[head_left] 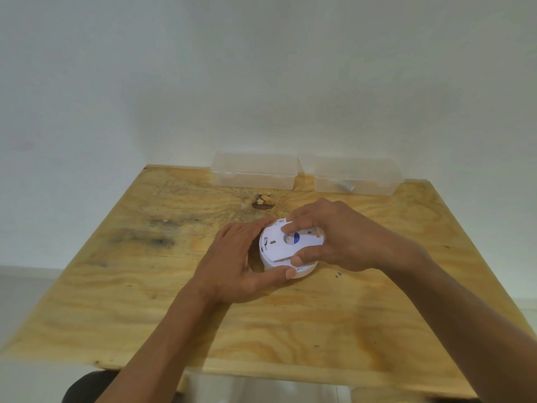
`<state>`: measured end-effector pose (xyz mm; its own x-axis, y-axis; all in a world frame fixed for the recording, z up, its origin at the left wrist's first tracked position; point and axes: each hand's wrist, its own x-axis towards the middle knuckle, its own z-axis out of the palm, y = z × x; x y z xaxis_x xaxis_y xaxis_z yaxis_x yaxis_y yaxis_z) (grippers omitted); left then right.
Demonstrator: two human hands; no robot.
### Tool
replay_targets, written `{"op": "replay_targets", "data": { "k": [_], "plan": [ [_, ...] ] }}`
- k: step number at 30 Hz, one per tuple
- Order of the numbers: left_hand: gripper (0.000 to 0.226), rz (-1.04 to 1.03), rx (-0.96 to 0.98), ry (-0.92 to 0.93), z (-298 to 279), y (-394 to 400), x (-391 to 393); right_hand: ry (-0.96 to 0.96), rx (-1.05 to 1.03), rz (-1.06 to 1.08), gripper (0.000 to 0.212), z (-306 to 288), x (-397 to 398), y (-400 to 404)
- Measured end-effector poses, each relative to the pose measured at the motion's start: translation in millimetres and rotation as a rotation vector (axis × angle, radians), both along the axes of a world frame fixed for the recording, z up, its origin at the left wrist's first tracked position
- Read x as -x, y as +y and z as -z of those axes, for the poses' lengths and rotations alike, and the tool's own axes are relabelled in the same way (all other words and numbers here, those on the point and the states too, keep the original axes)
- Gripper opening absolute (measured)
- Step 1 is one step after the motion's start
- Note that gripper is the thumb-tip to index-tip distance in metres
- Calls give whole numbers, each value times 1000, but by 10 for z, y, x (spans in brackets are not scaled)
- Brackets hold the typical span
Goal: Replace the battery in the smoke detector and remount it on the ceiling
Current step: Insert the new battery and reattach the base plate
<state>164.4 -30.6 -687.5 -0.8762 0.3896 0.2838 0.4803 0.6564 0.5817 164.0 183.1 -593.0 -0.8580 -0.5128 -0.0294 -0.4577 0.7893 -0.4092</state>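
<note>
Detector (283,248) is off the ceiling and down on the tabletop (319,315), roughly centre, a bit toward the far half. So the demount is done; the remount is not.

Both hands are on it. Left hand (232,266) cups the left rim, fingers curled round the far side, thumb along the near edge: it's the brace. Right hand (334,237) comes in from the right, fingertips pressing on the upturned back face, thumb pinching the near rim. Neither hand holds anything else.

Orientation: back/mount side faces up and tilts toward the camera, dome side down on the wood. It's a round puck, so there's no real long axis in plan; its disc axis points up, leaning slightly toward the viewer. A small dark blue spot shows near the middle of the back, too small to identify.

Battery status: can't tell. No loose battery is visible on the tabletop. Two clear boxes (254,171) sit at the far edge; the right one (357,177) has a small grey item inside, unclear what.

My read: mid-job, working the back plate or battery cover, either opening or closing it. Left to do at minimum: finish the back, carry it up, twist it onto the ceiling mount.
</note>
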Motion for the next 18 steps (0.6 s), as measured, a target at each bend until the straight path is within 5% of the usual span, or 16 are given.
{"op": "replay_targets", "data": {
  "k": [18],
  "plan": [
    [90,-8,26,-56,-1,-1,4,-73,-32,-30,48,148,120,30]
  ]
}}
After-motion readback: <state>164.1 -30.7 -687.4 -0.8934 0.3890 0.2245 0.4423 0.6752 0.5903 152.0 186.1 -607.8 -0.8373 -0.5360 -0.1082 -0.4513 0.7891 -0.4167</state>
